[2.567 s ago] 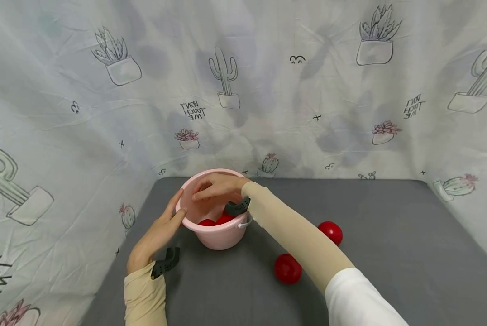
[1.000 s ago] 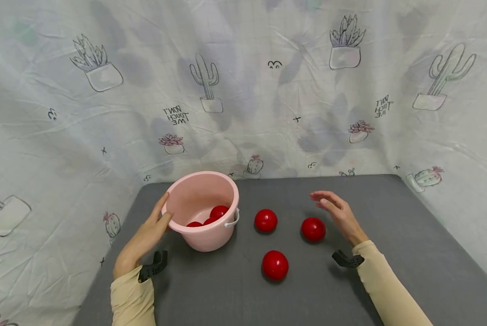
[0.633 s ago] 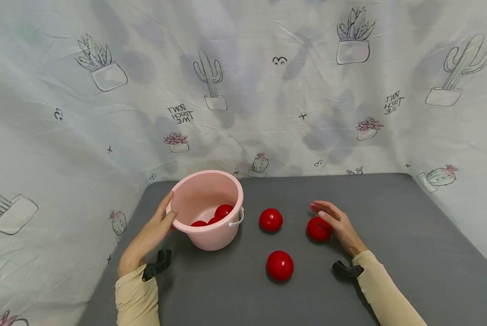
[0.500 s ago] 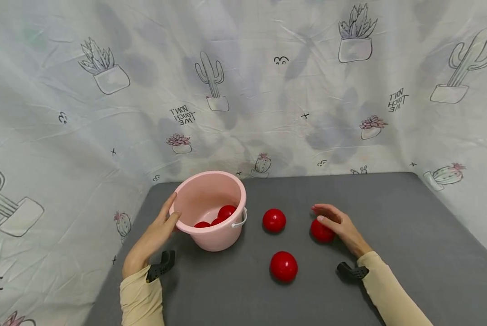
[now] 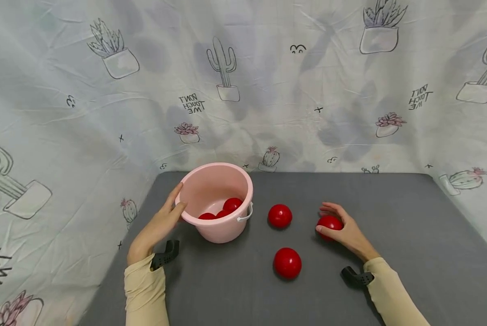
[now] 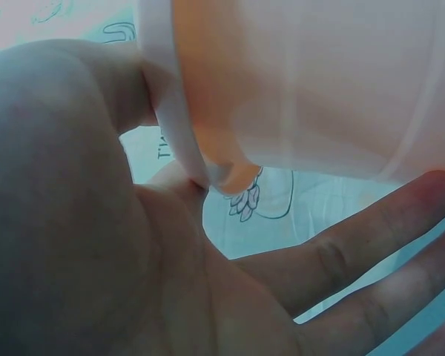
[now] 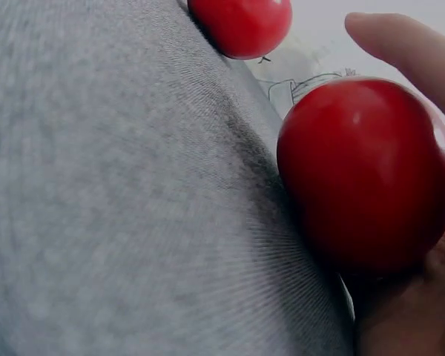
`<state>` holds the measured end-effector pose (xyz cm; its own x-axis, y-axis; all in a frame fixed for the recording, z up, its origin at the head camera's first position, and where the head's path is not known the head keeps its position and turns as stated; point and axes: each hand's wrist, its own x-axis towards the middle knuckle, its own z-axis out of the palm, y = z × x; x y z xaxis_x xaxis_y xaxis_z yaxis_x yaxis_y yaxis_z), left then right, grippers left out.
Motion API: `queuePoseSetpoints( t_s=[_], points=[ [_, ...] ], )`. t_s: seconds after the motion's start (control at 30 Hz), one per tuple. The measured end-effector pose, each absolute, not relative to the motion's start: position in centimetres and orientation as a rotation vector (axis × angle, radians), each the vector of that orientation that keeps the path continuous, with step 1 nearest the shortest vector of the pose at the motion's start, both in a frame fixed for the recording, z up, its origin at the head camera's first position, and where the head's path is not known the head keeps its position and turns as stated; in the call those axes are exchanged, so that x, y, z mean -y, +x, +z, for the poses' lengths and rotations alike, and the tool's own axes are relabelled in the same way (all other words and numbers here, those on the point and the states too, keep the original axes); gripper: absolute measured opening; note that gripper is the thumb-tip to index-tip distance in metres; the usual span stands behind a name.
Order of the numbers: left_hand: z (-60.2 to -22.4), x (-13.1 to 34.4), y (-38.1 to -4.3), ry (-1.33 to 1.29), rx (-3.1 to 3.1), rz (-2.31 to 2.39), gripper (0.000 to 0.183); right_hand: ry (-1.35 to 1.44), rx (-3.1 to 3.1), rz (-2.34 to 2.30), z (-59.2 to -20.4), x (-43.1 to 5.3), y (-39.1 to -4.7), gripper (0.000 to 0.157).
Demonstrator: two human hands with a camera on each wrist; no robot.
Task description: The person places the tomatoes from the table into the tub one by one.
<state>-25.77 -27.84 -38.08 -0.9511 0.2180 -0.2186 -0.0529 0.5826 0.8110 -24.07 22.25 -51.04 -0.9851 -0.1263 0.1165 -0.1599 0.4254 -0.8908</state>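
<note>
A pink bucket (image 5: 221, 232) with a white handle stands upright on the grey table, several glossy red balls (image 5: 232, 204) inside. My left hand (image 5: 158, 228) grips its left rim, thumb over the edge and fingers outside; the left wrist view shows the rim (image 6: 170, 96) between thumb and fingers. To the right, my right hand (image 5: 347, 233) holds a faintly lobed red ball (image 7: 363, 178) at table level, thumb in front and fingers behind. Whether it touches the table I cannot tell. Palm and fingers partly hide that ball.
Two more red balls lie on the table (image 5: 227, 290): one red ball (image 5: 279, 216) between bucket and right hand, another red ball (image 5: 287, 263) nearer the front. A cactus-print curtain (image 5: 268, 90) hangs behind the table and along its sides.
My right hand has left the bucket's inside, moved right over the rightmost ball and come down, its thumb and fingers now around it. The left hand stays at the bucket rim.
</note>
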Motion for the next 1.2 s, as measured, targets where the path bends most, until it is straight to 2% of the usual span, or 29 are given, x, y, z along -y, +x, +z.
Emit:
queuePoseSetpoints(
  t_s=[0.63,0.9,1.2],
  points=[
    [-38.12,27.96,-25.39,0.129,-2.539,1.217,0.068,0.193,2.68,1.656,-51.0,-22.32,-23.81,0.071],
    [-38.2,27.84,-25.73,0.148,-2.545,1.238,0.067,0.189,2.705,1.614,-51.03,-22.11,-23.75,0.066],
    [-38.0,27.62,-25.63,0.129,-2.543,1.224,0.068,0.263,2.735,1.522,-50.95,-22.08,-23.69,0.072]
  ],
)
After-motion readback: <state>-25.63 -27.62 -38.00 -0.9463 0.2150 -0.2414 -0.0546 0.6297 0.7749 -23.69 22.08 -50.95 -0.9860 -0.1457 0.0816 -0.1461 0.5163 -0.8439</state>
